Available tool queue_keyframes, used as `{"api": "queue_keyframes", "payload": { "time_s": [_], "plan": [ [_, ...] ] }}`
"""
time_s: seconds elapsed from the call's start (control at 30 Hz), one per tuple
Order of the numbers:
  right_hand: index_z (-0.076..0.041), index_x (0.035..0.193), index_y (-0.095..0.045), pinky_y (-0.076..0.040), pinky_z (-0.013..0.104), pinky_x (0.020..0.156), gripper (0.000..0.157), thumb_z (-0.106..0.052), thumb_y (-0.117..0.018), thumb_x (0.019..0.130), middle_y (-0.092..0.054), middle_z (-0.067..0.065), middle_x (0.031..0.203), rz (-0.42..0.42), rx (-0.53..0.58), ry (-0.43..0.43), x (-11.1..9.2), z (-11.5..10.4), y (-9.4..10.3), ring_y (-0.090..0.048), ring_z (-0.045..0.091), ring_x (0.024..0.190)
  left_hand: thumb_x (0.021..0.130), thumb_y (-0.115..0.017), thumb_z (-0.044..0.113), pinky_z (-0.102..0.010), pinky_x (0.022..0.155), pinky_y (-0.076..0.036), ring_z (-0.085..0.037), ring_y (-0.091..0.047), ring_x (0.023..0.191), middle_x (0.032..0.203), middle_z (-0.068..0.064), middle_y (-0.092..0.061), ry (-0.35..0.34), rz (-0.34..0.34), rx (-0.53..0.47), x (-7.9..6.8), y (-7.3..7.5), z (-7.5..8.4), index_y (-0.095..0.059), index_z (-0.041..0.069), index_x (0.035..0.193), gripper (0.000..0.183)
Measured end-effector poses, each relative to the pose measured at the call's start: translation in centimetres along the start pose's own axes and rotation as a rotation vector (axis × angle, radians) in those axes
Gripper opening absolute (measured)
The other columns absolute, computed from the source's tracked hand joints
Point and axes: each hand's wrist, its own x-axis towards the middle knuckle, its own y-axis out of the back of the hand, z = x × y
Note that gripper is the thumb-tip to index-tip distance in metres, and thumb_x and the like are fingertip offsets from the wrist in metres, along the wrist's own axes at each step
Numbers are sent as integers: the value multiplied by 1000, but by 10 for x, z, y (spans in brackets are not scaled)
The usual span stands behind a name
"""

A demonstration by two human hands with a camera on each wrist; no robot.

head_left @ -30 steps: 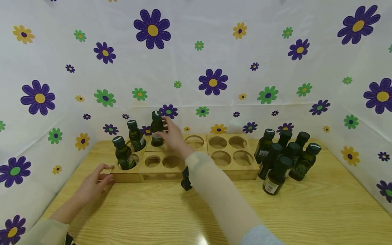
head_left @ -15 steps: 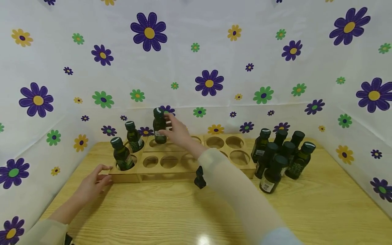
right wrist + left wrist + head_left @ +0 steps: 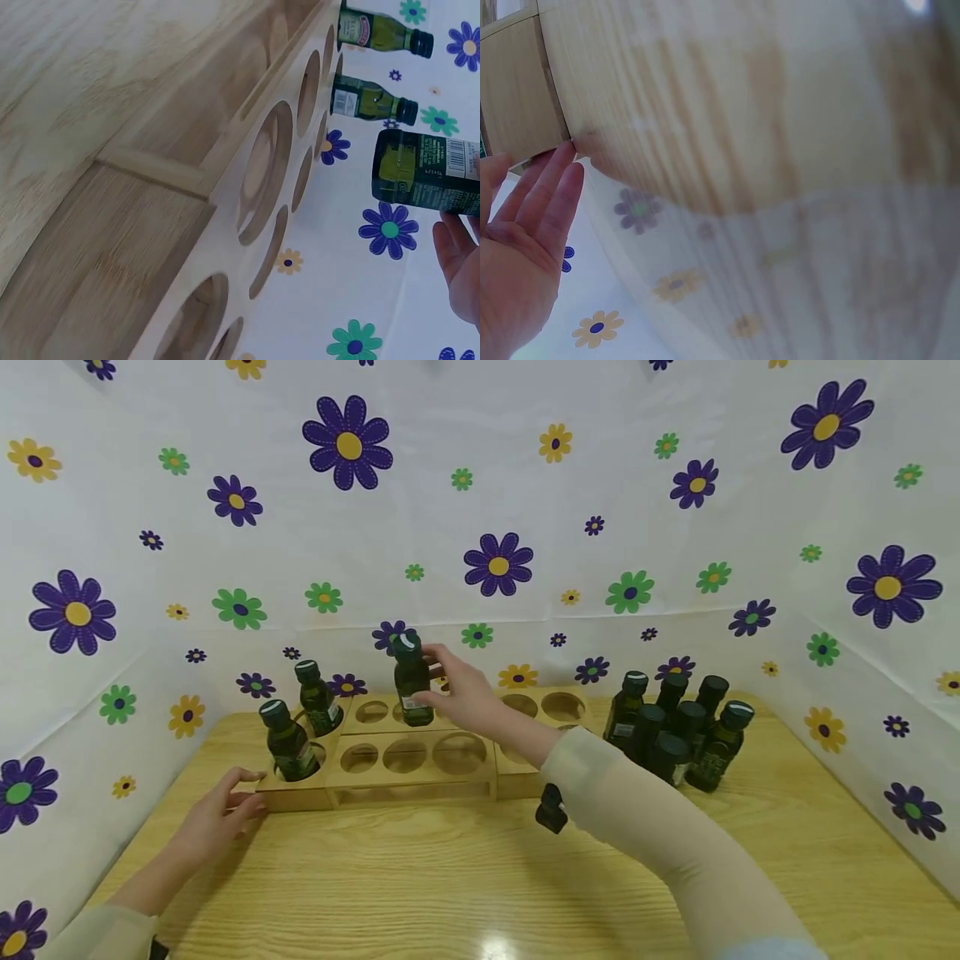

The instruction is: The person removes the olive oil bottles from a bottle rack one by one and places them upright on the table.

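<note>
My right hand [image 3: 465,693] holds a dark green glass bottle [image 3: 414,681] with a black cap, upright over the back row of the wooden rack's [image 3: 296,800] middle section. In the right wrist view, the held bottle [image 3: 424,169] shows a barcode label, and its base is apart from the holes. My left hand [image 3: 217,814] touches the rack's left end; the left wrist view shows the hand's [image 3: 525,247] fingers nearly straight against the wood's corner. Two similar bottles stand in the left section, one in front [image 3: 291,747] and one behind [image 3: 318,703].
Several more dark green bottles [image 3: 716,752] stand grouped on the wooden table [image 3: 450,877], right of the rack. Round holes of differing size run along the rack's middle and right sections. A white flower-patterned cloth [image 3: 420,527] surrounds the back and sides.
The right hand has lifted its bottle from the leftmost back hole of the middle section and carried it rightward. The left hand stays at the rack's end. The head view has shifted slightly.
</note>
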Motion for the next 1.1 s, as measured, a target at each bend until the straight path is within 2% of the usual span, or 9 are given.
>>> {"api": "queue_keyframes", "payload": {
  "time_s": [0.2,0.57,0.8,0.97,1.1],
  "plan": [
    [-6,139,-40,-48,37,89,56,-13,-70,92,-54,12,133,-23,-15,37,-29,-7,18,-58,25,114,106,-41,17,-37,64,-53,-40,-65,100,116,-32,-61,12,-7,1,1,0,1,-39,3,129,27],
    [-3,137,-41,-50,38,85,56,-10,-70,91,-57,15,127,3,-25,-21,-92,2,54,-60,28,110,106,-41,19,-38,65,-54,-38,-66,98,118,-32,-60,-2,-23,11,2,3,1,-39,3,129,27],
    [-5,138,-41,-50,42,86,55,-11,-70,91,-57,15,124,29,-2,-130,-137,13,78,-60,31,108,107,-41,20,-38,64,-54,-39,-66,98,118,-33,-60,-4,-23,10,0,4,1,-38,2,129,29],
    [-4,134,-43,-51,47,83,52,-7,-70,90,-60,17,120,67,-57,-129,-168,18,94,-64,31,101,107,-40,18,-36,64,-54,-39,-65,99,119,-33,-59,-11,-19,24,0,4,2,-39,2,130,29],
    [-4,131,-44,-51,46,82,49,-6,-70,90,-62,15,115,85,-89,-131,-198,20,106,-65,30,97,107,-40,18,-37,63,-54,-39,-65,99,119,-33,-59,-10,-23,25,0,2,4,-39,2,130,29]
  ]
}}
